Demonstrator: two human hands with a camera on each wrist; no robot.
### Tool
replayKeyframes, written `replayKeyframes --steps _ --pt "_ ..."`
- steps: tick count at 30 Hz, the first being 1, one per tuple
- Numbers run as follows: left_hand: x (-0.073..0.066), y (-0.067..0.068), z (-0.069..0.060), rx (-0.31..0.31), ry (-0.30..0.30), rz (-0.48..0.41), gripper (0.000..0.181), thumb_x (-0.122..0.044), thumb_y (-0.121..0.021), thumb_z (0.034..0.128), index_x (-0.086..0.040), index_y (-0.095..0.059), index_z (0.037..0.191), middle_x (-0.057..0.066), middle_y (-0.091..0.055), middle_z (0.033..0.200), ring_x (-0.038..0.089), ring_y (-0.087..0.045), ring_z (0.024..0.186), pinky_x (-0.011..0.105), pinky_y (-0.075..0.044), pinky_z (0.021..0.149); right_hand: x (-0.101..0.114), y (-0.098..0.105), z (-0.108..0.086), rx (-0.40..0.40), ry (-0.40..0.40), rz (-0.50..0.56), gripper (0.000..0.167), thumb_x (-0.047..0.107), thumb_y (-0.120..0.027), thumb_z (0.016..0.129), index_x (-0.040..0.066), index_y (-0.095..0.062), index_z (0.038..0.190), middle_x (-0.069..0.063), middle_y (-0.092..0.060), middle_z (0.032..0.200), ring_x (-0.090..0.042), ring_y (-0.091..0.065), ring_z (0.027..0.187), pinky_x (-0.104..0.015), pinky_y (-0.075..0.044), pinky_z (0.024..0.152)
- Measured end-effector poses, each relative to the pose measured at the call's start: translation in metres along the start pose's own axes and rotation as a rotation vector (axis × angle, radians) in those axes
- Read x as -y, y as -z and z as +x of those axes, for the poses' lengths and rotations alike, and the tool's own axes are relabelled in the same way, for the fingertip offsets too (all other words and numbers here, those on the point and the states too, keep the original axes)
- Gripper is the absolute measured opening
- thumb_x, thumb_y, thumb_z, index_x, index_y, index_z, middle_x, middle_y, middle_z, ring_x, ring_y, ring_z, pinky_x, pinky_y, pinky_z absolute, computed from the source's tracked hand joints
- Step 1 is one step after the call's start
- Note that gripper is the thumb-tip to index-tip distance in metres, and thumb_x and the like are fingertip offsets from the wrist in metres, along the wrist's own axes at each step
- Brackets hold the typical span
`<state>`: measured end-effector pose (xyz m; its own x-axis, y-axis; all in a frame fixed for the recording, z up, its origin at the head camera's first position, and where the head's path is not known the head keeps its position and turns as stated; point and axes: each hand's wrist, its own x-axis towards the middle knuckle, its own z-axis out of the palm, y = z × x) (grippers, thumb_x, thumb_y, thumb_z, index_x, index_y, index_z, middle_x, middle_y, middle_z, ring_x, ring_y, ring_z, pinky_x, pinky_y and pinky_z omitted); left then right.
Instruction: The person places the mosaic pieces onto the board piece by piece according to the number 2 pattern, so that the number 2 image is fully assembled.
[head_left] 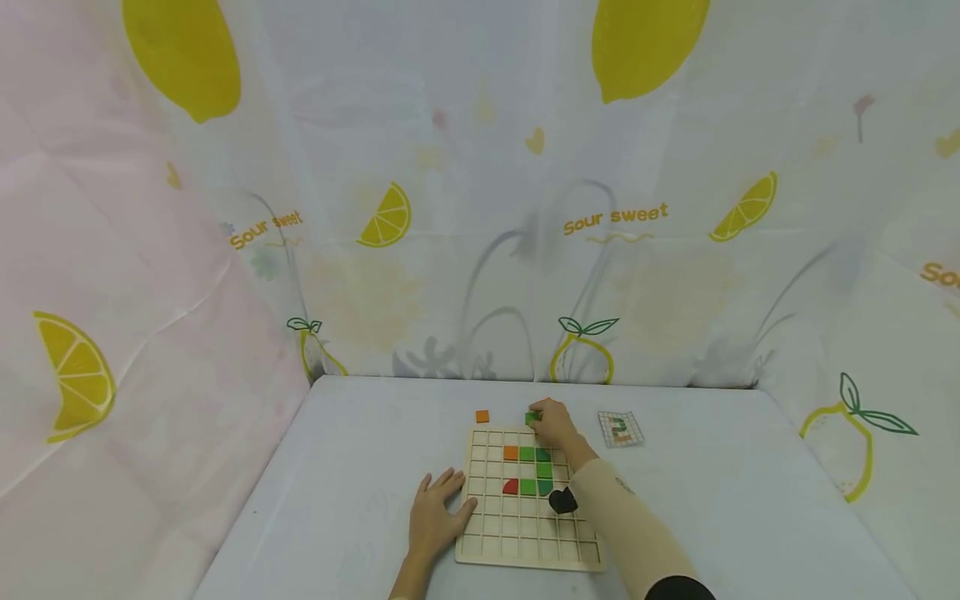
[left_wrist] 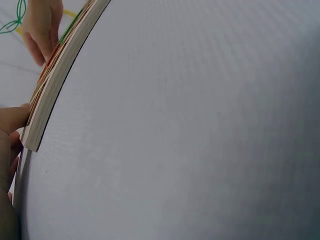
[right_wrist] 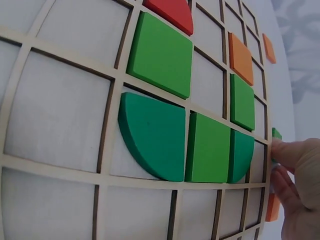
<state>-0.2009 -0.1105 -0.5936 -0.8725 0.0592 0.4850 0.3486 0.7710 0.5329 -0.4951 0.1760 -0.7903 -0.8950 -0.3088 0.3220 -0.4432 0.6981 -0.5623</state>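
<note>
Seven tiles [head_left: 527,487] lie in a grid board [head_left: 491,525] on the near side of the right hand [head_left: 553,422] — which pinches a green tile [head_left: 531,417] past the far edge — while the left hand [head_left: 437,515], fingers spread, thumbs its left edge.

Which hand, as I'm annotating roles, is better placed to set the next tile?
Likely the right hand: it pinches a green tile beyond the far edge of the board; the tileless left hand touches the board's left edge.
</note>
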Motion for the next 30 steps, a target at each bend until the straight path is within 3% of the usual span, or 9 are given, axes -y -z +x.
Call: replayKeyframes --steps 2,5,7,9,12,15,19,25,30 --pt "0.0 0.0 0.0 0.0 0.0 -0.001 0.038 -0.024 -0.076 0.071 -0.003 -0.071 0.102 0.009 -0.071 0.104 0.029 -0.064 0.105 0.054 -0.039 0.102 -0.013 -0.01 0.004 -0.02 -0.035 0.018 0.039 0.041 -0.075 0.077 0.021 -0.069 0.111 0.002 -0.069 0.099 -0.014 -0.064 0.082 -0.03 -0.055 0.062" --pt "0.001 0.0 0.001 -0.007 -0.001 0.001 0.038 -0.024 -0.076 0.0706 -0.003 -0.071 0.102 0.009 -0.071 0.104 0.029 -0.064 0.104 0.054 -0.039 0.102 0.015 0.006 -0.003 -0.044 -0.063 0.003 0.039 0.033 -0.076 0.078 0.013 -0.069 0.111 -0.004 -0.068 0.099 -0.017 -0.063 0.083 -0.031 -0.055 0.063" --pt "0.001 -0.001 0.001 -0.014 -0.004 0.006 0.038 -0.023 -0.077 0.0702 -0.003 -0.071 0.101 0.009 -0.071 0.104 0.029 -0.064 0.104 0.054 -0.039 0.102 0.081 0.051 -0.017 -0.034 -0.092 -0.01 0.035 0.022 -0.073 0.079 0.003 -0.067 0.109 -0.011 -0.067 0.096 -0.02 -0.061 0.077 -0.031 -0.053 0.061" --pt "0.001 -0.001 0.001 -0.02 -0.008 0.009 0.038 -0.023 -0.077 0.0693 -0.003 -0.072 0.101 0.009 -0.071 0.103 0.029 -0.064 0.103 0.054 -0.039 0.101 0.135 0.086 -0.028 -0.017 -0.102 -0.012 0.022 0.011 -0.067 0.077 -0.006 -0.065 0.09 -0.014 -0.062 0.079 -0.021 -0.054 0.062 -0.03 -0.047 0.05" --pt "0.001 -0.001 0.001 -0.016 -0.001 0.006 0.038 -0.023 -0.077 0.0691 -0.003 -0.072 0.101 0.008 -0.071 0.102 0.028 -0.065 0.103 0.054 -0.039 0.102 0.199 0.13 -0.042 0.001 -0.105 -0.02 0.011 0.006 -0.059 0.071 -0.002 -0.053 0.067 -0.009 -0.046 0.06 -0.018 -0.037 0.05 -0.029 -0.034 0.042" --pt "0.001 -0.001 0.0 -0.003 0.015 -0.005 0.038 -0.024 -0.077 0.0699 -0.004 -0.072 0.102 0.008 -0.071 0.103 0.028 -0.064 0.105 0.053 -0.038 0.103 0.194 0.127 -0.042 -0.022 -0.093 -0.002 0.017 0.015 -0.059 0.077 0.001 -0.055 0.069 -0.005 -0.047 0.061 -0.016 -0.037 0.052 -0.028 -0.034 0.043" --pt "0.0 -0.002 -0.001 0.003 0.023 -0.014 0.038 -0.024 -0.077 0.0702 -0.004 -0.072 0.103 0.008 -0.071 0.104 0.028 -0.064 0.106 0.053 -0.037 0.104 0.174 0.118 -0.044 -0.105 -0.116 0.125 0.034 0.029 -0.063 0.082 -0.001 -0.066 0.097 -0.012 -0.064 0.084 -0.02 -0.055 0.068 -0.032 -0.048 0.054" --pt "0.0 -0.002 -0.001 -0.016 -0.001 -0.002 0.038 -0.022 -0.077 0.0689 -0.003 -0.072 0.101 0.009 -0.071 0.103 0.029 -0.065 0.103 0.053 -0.039 0.102 0.238 0.168 -0.072 -0.089 -0.196 0.318 0.033 0.012 -0.067 0.079 -0.009 -0.064 0.104 -0.023 -0.064 0.095 -0.033 -0.06 0.083 -0.043 -0.054 0.07" --pt "0.001 -0.001 0.0 -0.013 -0.006 0.001 0.038 -0.022 -0.077 0.0692 -0.002 -0.071 0.101 0.01 -0.071 0.103 0.029 -0.065 0.103 0.053 -0.039 0.102 0.266 0.184 -0.099 -0.048 -0.188 0.327 0.026 0.003 -0.067 0.08 -0.01 -0.065 0.102 -0.018 -0.066 0.092 -0.023 -0.06 0.078 -0.028 -0.054 0.066"
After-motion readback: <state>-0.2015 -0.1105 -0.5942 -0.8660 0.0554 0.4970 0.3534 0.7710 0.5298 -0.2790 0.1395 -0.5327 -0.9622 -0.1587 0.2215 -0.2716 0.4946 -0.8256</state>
